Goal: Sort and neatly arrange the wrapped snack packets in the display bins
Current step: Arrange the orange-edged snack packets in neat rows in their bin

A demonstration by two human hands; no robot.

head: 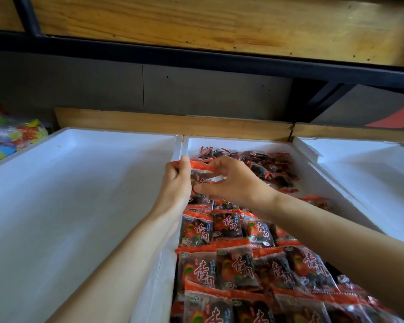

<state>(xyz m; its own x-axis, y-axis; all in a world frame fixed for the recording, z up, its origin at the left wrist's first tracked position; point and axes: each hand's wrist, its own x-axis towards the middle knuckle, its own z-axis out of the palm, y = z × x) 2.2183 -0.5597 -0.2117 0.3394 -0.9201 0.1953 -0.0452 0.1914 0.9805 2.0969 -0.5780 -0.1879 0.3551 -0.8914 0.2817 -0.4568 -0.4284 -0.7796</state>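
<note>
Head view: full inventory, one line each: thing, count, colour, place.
foam bins: three, white, side by side.
arranged packets: many, red and dark, overlapping rows, near part of middle bin.
loose packets: many, red and dark, heaped at its far end.
held packet: at least one, red and dark, by the middle bin's left wall.
sweets bag: one, multicoloured, far left.
wooden boards: two, tan, behind the bins.
shelf: one, wood with black frame, overhead.
left hand: grips the held packet.
right hand: pinches the same packet.

Both bare forearms reach forward and converge, the left hand (pixel 176 180) gripping a packet (pixel 202 169), thumb raised, the right hand (pixel 233 180) pinching it between thumb and fingers.
</note>
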